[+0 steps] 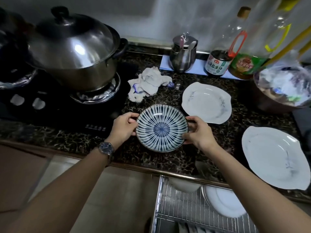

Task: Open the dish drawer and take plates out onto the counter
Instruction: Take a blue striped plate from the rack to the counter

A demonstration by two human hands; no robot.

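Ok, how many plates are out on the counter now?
3: the blue striped plate held by both hands, one white plate beside it, another white plate at right. More remain in the drawer.

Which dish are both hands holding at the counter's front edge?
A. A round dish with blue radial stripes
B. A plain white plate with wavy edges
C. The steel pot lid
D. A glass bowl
A: the left hand and right hand grip opposite rims of the blue-striped dish, while two white plates lie untouched on the counter.
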